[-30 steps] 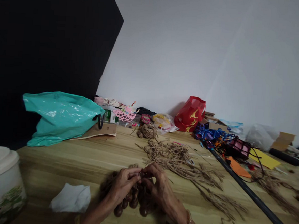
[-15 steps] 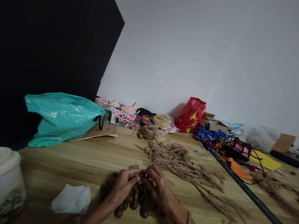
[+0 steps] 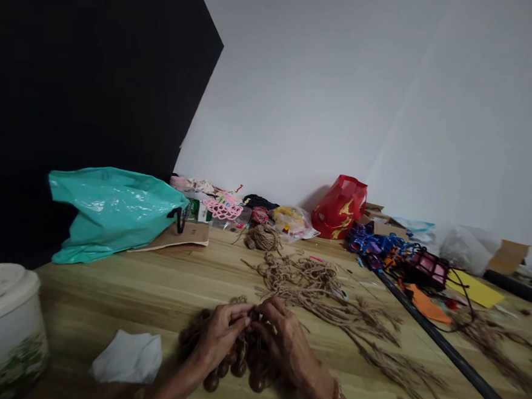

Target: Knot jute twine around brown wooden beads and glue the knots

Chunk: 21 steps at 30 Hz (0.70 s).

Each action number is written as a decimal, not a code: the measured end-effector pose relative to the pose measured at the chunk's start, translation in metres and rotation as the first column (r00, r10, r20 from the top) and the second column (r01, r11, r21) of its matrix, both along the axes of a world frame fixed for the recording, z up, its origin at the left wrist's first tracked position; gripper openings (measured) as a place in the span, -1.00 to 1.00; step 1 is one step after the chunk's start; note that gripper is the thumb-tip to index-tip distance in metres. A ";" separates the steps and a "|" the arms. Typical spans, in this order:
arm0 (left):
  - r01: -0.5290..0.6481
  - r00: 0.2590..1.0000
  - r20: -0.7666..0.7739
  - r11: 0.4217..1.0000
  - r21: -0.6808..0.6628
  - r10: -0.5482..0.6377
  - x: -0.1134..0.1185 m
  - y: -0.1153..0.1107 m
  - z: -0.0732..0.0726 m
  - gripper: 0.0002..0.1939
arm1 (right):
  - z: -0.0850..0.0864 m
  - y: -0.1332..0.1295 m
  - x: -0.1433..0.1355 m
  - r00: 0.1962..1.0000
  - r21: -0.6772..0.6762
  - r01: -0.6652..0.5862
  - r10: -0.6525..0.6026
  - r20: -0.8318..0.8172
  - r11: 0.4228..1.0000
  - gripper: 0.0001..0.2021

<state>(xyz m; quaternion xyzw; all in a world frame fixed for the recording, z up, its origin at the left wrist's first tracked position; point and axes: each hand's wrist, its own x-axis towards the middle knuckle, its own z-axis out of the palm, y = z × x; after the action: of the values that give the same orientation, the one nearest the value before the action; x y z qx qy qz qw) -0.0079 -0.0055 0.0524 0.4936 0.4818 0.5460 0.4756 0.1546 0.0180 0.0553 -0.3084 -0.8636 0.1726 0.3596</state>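
My left hand (image 3: pixel 220 336) and my right hand (image 3: pixel 283 343) meet at the front middle of the table, thumbs and fingertips pinched close together. Between the fingertips is a small dark brown piece, seemingly one of the round brown beads on twine; the fingers cover most of it. Below and between my hands hangs or lies a cluster of brown beads (image 3: pixel 257 378) with twine among them. More of the dark beads show left of my left hand. Just beyond lies a tangled heap of brown twine (image 3: pixel 303 278).
A white lidded tub (image 3: pixel 4 327) and a crumpled white tissue (image 3: pixel 127 357) stand at left. A teal plastic bag (image 3: pixel 114 210) lies behind them. A red bag (image 3: pixel 341 208) and blue cords (image 3: pixel 372 243) sit at the back. A black pole (image 3: pixel 453 352) crosses the right side.
The view has shifted very slightly. Both hands stay together at the same place, with only small finger movements over the beads.
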 end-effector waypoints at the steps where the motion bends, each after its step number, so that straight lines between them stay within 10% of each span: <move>1: -0.001 1.000 -0.004 1.000 -0.019 0.001 0.000 -0.001 0.001 -0.68 | 0.000 0.000 0.000 1.000 0.004 -0.001 0.001 0.003 1.000 -0.86; 21: 0.013 1.000 -0.011 0.999 -0.034 -0.013 0.001 -0.001 -0.007 -0.55 | -0.009 -0.001 -0.006 0.998 0.036 0.014 -0.016 0.053 0.999 -0.82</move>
<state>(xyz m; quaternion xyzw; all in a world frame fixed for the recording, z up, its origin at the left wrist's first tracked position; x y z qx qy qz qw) -0.0073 -0.0067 0.0458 0.4917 0.4905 0.5317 0.4847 0.1487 0.0172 0.0460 -0.3131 -0.8735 0.1463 0.3429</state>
